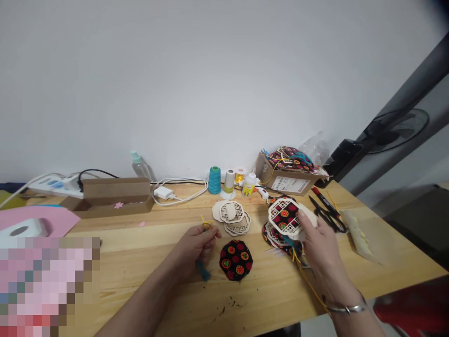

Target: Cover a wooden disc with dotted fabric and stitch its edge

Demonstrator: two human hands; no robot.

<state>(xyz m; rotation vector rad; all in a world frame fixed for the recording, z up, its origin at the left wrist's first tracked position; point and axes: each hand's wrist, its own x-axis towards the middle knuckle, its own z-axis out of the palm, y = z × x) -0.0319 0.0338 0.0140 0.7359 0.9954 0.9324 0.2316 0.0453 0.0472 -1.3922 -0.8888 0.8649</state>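
My left hand [205, 238] is closed on a yellow cord [206, 224], with a teal tassel [202, 270] hanging below the fingers. In my right hand [319, 238] is an octagonal wooden lattice frame [271, 217], pinched at its right edge, with black floral fabric showing through it. Below and behind it lie more fabric-backed lattice pieces [271, 234], partly hidden, and a yellow cord runs down past my wrist. Between my hands an octagonal black floral fabric piece [236, 260] lies flat on the table. Bare wooden lattice frames [236, 228] overlap just beyond it.
Behind stand a teal thread cone [214, 180], other spools and a glue bottle [249, 185]. A cardboard box [291, 181] of floral pieces is at back right. Scissors [328, 216], a marker and a plastic-wrapped item [356, 234] lie right. An open carton [115, 189] stands left.
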